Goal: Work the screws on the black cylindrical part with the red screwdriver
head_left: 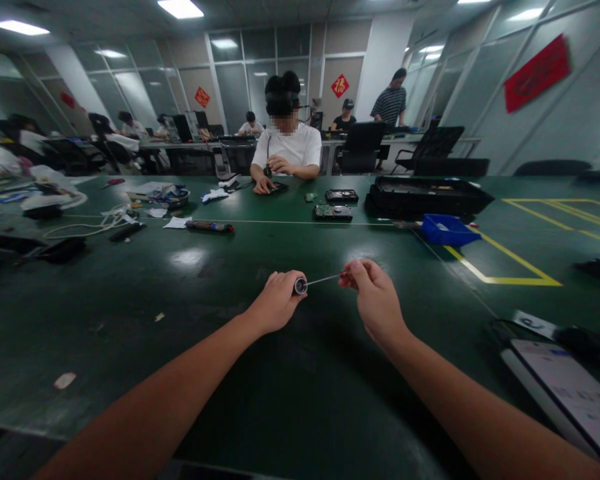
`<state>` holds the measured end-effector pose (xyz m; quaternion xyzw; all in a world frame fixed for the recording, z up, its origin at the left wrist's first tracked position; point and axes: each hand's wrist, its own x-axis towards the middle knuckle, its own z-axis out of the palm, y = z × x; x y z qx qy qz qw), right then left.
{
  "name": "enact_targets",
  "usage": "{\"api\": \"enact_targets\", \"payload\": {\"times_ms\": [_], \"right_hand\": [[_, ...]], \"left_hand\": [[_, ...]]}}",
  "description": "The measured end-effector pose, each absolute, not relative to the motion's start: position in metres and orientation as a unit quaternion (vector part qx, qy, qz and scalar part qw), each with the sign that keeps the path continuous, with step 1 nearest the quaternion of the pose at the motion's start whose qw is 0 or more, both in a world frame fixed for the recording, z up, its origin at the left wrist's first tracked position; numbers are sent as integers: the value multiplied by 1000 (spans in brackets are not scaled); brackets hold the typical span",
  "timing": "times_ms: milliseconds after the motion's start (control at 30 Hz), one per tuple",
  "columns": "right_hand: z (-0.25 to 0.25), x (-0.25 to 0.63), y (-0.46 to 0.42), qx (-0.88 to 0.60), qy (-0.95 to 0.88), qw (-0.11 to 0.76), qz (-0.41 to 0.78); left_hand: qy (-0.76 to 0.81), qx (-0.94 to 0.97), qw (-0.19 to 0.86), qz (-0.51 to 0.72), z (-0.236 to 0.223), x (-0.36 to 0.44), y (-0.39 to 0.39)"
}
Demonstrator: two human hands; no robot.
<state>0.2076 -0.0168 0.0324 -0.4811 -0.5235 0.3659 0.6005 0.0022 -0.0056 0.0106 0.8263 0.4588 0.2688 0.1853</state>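
Note:
Over the near middle of the green table, my left hand [279,300] is closed around a small dark cylinder [301,286]. Its round, silvery-rimmed open end faces me, and the fingers cover most of its body. To its right, my right hand [373,290] pinches one end of a thin, light-coloured rod [324,280]. The rod slants down to the left, and its far tip meets the edge of the cylinder's opening. Whether the tip is inside or only touching, I cannot tell. The pinched end is hidden by my fingertips.
On the green table [195,373], a dark pen-shaped tool [210,227] lies far left. A blue bin [447,230] and a long black tray [425,197] stand at the far right. Two hard drives [333,212] lie before a seated co-worker [287,143]. A white-topped device [565,393] is near right.

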Motion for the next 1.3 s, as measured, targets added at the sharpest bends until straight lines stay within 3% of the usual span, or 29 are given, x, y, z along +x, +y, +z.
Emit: {"api": "enact_targets", "payload": {"times_ms": [633, 767, 933, 1300], "right_hand": [[46, 202, -41, -514, -725, 444, 113], [46, 200, -44, -451, -771, 435, 116], [46, 200, -46, -473, -767, 416, 123], [30, 196, -29, -455, -564, 584, 367]], "left_hand": [[457, 821, 186, 287, 5, 1, -5], [455, 820, 187, 291, 3, 1, -3], [453, 822, 191, 287, 3, 1, -3], [458, 823, 169, 290, 9, 1, -5]]}}
